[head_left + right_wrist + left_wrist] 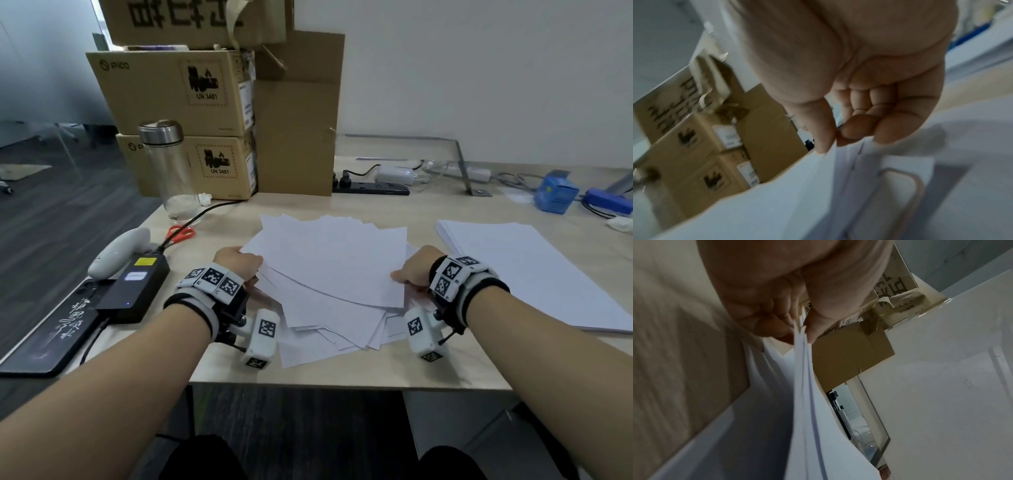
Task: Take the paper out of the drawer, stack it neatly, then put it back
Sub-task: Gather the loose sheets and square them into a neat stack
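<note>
A messy, fanned pile of white paper sheets (329,270) lies on the light wooden desk (342,373) in front of me. My left hand (239,263) pinches several sheets (803,369) at the pile's left edge, thumb on top and fingers under. My right hand (411,274) pinches the upper sheets (789,194) at the right edge, thumb (822,129) pressed on the paper. The held sheets are lifted a little above the loose ones below. No drawer shows in any view.
A neat stack of white paper (534,274) lies to the right. Left of the pile sit a black power brick (133,291), red scissors (180,233), a white controller (118,251) and a glass bottle (169,168). Cardboard boxes (185,123) stand behind, a power strip (373,186) beside them.
</note>
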